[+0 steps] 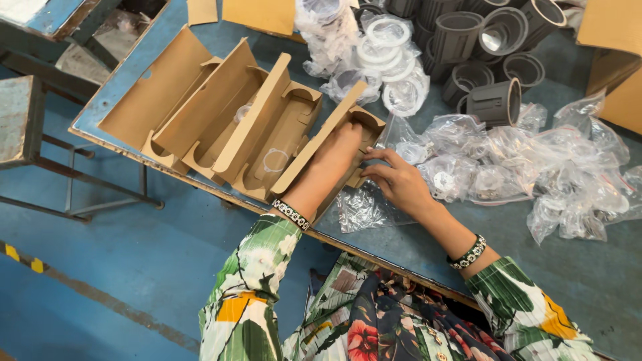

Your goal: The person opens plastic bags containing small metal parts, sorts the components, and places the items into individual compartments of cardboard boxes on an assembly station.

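Blue floor at left, with a metal stool [20,120]. Blue table [588,267] runs diagonally, its edge worn. A row of open cardboard boxes [221,120] lies along that edge. Left hand [338,150] is pushed inside the rightmost box [364,127]; its grip is hidden. Right hand [394,180] pinches that box's outer wall, fingers curled on it. Right: plastic bags [535,174], white rings [391,50], grey housings [481,40].
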